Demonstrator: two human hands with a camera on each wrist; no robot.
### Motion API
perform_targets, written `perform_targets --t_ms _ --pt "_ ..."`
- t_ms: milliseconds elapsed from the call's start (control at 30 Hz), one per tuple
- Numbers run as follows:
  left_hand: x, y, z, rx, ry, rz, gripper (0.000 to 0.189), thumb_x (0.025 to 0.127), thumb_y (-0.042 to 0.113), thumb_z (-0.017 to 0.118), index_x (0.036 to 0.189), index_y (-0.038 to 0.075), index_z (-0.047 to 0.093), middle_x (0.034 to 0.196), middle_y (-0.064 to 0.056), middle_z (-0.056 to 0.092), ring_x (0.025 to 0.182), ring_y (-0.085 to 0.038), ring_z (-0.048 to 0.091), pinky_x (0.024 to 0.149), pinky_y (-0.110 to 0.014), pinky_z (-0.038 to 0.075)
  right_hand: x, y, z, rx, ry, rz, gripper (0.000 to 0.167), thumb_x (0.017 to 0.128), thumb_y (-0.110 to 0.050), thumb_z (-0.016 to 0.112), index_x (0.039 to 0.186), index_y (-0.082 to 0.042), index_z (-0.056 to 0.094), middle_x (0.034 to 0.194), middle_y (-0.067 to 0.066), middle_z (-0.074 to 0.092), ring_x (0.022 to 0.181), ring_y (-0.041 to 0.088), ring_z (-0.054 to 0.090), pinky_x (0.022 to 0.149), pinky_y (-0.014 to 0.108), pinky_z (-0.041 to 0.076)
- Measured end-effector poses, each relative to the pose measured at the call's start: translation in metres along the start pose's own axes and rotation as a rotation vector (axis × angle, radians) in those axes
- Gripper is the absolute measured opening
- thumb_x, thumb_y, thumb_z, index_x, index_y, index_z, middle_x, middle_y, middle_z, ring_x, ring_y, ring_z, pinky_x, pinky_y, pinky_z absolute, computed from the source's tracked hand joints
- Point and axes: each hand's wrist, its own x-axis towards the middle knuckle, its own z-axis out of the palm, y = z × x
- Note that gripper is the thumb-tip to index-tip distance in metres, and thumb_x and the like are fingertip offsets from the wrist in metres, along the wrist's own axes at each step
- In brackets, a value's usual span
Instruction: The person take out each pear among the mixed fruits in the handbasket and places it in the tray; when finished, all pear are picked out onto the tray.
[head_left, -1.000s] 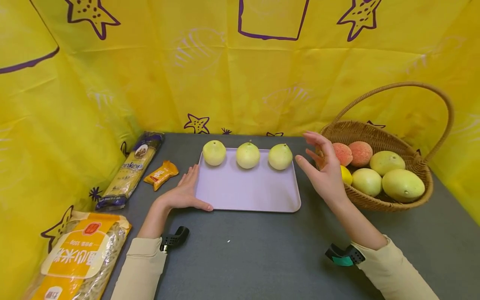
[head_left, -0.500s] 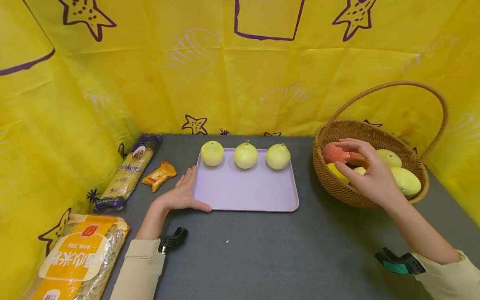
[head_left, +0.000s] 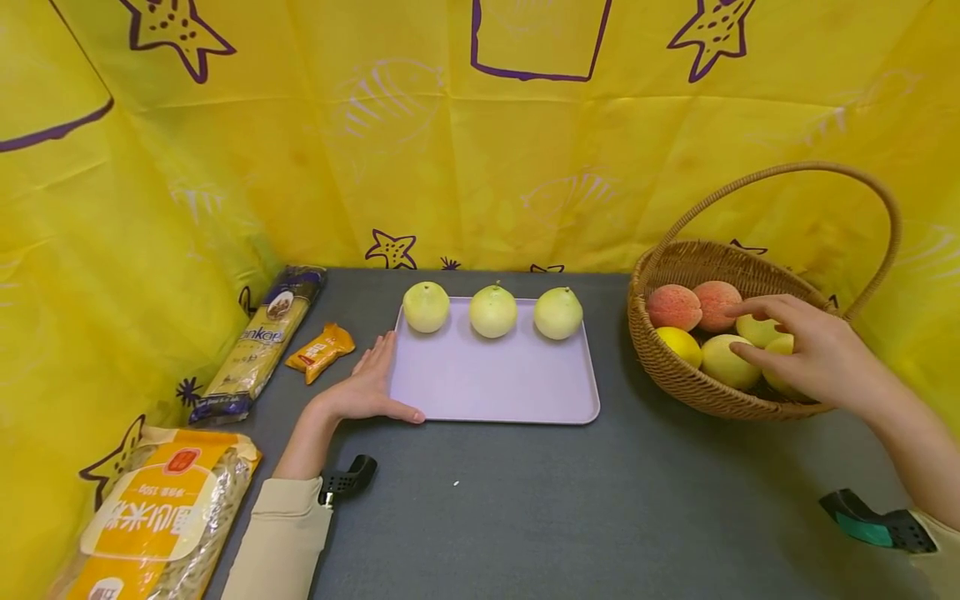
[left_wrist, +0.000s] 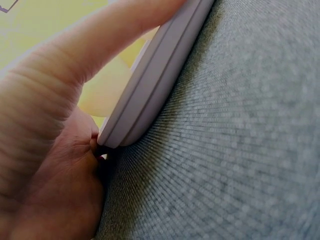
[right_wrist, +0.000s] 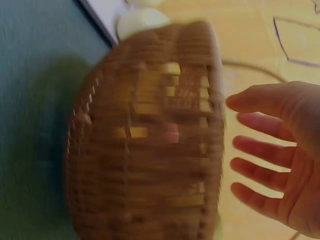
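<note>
My left hand (head_left: 362, 388) rests at the left side of a pale lilac tray (head_left: 495, 387), fingers straight along its edge and thumb at the front corner. In the left wrist view that thumb (left_wrist: 100, 37) lies against the tray's rim. Three round pale-green fruits (head_left: 492, 312) stand in a row along the tray's back. Over the wicker basket (head_left: 678, 385) hovers my right hand (head_left: 821, 350), fingers loosely bent and holding nothing. Beneath and beside it lie two peaches (head_left: 675, 307), a yellow fruit (head_left: 679, 345), a pale round fruit (head_left: 729, 363) and greenish-yellow fruits (head_left: 757, 330), partly hidden by the hand.
The basket's tall arched handle (head_left: 817, 167) rises behind the right hand. At left lie a noodle packet (head_left: 258, 342), a small orange wrapped snack (head_left: 321, 352) and a big yellow bag (head_left: 161, 508). A yellow patterned cloth (head_left: 480, 183) hangs round the grey table (head_left: 540, 508).
My right hand has moved rightward from beside the tray, across the peaches, to the basket's right part. The left hand, tray and its three fruits have stayed put.
</note>
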Motion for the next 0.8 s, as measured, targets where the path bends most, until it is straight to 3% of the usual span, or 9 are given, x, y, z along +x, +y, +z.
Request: perform_targets --t_ms 133,433,800 --pt "0.000 0.000 0.000 0.002 0.000 0.003 0.143 0.065 0.058 0.084 0.151 -0.005 -0.011 0.158 -0.028 -0.012 0.146 -0.040 -0.010 0.115 -0.057 -0.003 -0.001 0.017 -0.006 -0.032 -0.080 0.011 0.039 0.079 -0.010 0.080 0.114 -0.007 0.065 0.113 0.018 0.065 0.104 0.042 0.055 0.076 0.056 0.043" --pt "-0.001 0.001 0.000 0.007 0.003 0.011 0.143 0.066 0.057 0.084 0.151 -0.006 -0.011 0.158 -0.028 -0.012 0.146 -0.040 -0.010 0.115 -0.056 -0.003 -0.007 0.043 -0.007 -0.129 -0.255 0.013 0.049 0.077 -0.017 0.083 0.117 0.001 0.063 0.113 0.031 0.059 0.094 0.044 0.058 0.069 0.054 0.047" --pt "0.000 0.000 0.000 -0.001 0.000 0.010 0.142 0.066 0.056 0.084 0.151 -0.005 -0.012 0.158 -0.027 -0.013 0.146 -0.039 -0.010 0.115 -0.055 -0.004 -0.010 0.053 -0.001 -0.170 -0.272 -0.006 0.055 0.068 -0.020 0.089 0.110 0.004 0.064 0.106 0.029 0.060 0.097 0.047 0.055 0.074 0.058 0.044"
